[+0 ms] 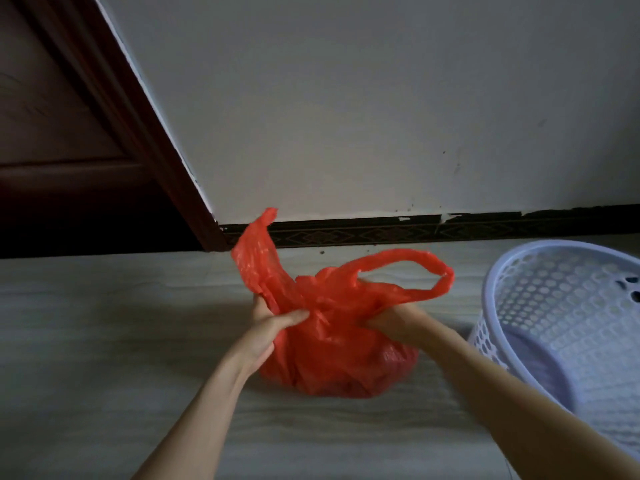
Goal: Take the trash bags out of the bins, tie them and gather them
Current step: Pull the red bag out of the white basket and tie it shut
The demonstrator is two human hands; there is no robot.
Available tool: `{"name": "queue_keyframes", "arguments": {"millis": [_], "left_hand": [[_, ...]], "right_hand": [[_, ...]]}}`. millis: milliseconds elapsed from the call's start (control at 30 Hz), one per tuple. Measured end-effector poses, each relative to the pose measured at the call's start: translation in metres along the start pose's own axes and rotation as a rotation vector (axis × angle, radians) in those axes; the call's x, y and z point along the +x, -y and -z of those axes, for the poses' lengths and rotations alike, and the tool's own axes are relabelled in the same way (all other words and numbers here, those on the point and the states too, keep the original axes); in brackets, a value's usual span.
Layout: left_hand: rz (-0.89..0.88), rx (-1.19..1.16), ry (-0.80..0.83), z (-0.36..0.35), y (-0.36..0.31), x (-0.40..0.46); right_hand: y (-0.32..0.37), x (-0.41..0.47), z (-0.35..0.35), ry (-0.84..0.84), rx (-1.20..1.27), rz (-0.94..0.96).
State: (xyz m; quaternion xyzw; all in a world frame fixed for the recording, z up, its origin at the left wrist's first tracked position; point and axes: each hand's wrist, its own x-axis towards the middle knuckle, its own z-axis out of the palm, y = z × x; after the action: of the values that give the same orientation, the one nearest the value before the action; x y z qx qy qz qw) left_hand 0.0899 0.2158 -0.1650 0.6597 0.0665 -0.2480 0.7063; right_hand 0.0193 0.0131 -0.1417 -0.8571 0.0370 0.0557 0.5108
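We see a crinkled red plastic trash bag (337, 358), bulging at the bottom, sitting on the pale wood-grain floor (104, 341) in front of the white wall (346, 98), out of the bin. Our left hand (273, 323) is closed around the bag's left handle just above the gathered neck, thumb pointing toward the middle, and that handle stands up in a tall flap. Our right hand (391, 323) is clenched on the other side of the neck, gripping the base of the right handle, which arcs out to the right as an open loop (the fingers themselves are mostly hidden under the plastic). The two hands sit close together with a twist of bag between them. Just to the right of the bag, apart from it, lies a white perforated plastic bin (568, 306), tipped so its mouth faces us. A dark brown wooden door (69, 116) fills the upper left, and a dark patterned baseboard (415, 230) runs along the wall's foot.
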Motion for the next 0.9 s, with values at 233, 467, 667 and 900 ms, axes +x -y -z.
{"name": "queue_keyframes", "arguments": {"millis": [233,467,667,900], "left_hand": [[-0.060,0.110,-0.169,0.002,0.008,0.000],[-0.076,-0.119,-0.148,-0.013,0.005,-0.007],[-0.040,-0.370,-0.174,-0.031,0.006,-0.014],[-0.206,-0.015,-0.287,-0.047,0.018,-0.017]], "right_hand": [[0.009,-0.002,0.004,-0.262,0.501,-0.103],[0.000,0.002,-0.007,-0.351,0.353,-0.150],[-0.007,0.000,-0.017,-0.217,0.219,-0.135],[-0.002,0.003,-0.031,-0.344,0.782,-0.403]]}}
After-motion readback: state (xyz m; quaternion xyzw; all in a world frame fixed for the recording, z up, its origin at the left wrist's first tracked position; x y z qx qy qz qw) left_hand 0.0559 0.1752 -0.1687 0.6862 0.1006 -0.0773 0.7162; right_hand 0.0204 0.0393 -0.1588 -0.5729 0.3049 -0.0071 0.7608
